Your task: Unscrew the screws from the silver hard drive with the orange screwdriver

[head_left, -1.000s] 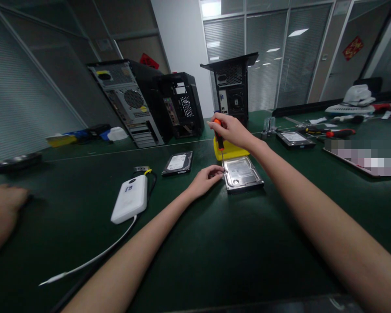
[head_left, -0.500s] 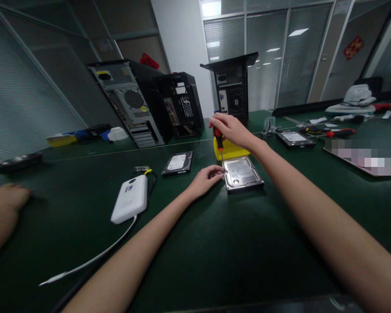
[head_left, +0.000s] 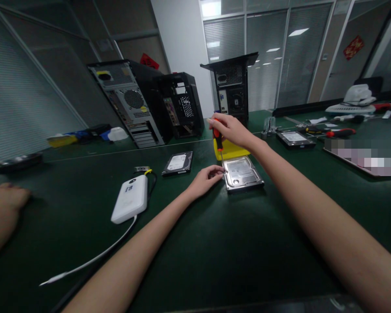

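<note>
In the head view a silver hard drive [head_left: 243,173] lies flat on the dark green table [head_left: 195,261], label side up. My right hand [head_left: 230,128] is wrapped round the red and black handle of a screwdriver [head_left: 218,140]. The screwdriver stands nearly upright, its shaft running down to the drive's left edge. Beside that edge, my left hand [head_left: 206,180] has its fingers curled and pinched against the drive near the screwdriver tip. The exact contact of tip and fingertips is too small to make out. Just behind the drive is a yellow object [head_left: 234,150].
Another hard drive [head_left: 177,163] and a white power bank [head_left: 130,199] with a cable lie left. A third drive [head_left: 295,138], pliers [head_left: 340,132] and a blurred flat device [head_left: 361,161] lie right. Computer cases [head_left: 143,100] stand behind. Another person's hand [head_left: 6,208] rests far left.
My right hand's fingers have shifted slightly round the screwdriver handle. The drive and my left hand stay where they were.
</note>
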{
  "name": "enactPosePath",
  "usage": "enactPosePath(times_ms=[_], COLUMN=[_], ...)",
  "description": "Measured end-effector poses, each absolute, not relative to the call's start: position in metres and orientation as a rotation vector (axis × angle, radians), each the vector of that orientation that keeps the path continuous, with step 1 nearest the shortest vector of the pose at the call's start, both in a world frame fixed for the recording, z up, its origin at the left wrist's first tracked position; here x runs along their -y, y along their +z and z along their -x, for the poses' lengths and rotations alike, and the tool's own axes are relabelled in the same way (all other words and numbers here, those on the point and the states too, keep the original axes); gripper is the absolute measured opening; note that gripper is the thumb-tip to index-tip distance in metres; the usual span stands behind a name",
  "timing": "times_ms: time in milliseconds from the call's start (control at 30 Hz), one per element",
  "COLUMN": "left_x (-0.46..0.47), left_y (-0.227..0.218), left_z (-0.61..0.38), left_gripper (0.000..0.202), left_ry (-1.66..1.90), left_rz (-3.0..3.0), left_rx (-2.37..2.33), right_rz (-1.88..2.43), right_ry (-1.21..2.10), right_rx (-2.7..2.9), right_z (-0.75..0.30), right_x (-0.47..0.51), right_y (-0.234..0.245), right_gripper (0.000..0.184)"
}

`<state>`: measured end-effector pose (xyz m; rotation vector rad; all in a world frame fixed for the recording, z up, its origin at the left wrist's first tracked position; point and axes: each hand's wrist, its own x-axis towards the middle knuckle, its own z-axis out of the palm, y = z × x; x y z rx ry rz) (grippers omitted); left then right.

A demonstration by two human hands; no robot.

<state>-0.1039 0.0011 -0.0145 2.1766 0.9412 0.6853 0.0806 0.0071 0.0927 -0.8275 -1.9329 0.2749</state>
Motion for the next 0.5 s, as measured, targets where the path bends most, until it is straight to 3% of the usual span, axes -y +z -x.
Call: enactPosePath(times_ms=[500], left_x=[-0.0024], left_y=[-0.0165], left_z=[0.1035], left_gripper=[0.031], left_ry=[0.684], left_rz=[-2.174], left_rx=[-0.929], right_rz=[0.884], right_ry=[0.353], right_rx=[1.908], right_z=[-0.0801], right_x=[-0.0111], right_y=[0.0882], right_gripper=[0.027])
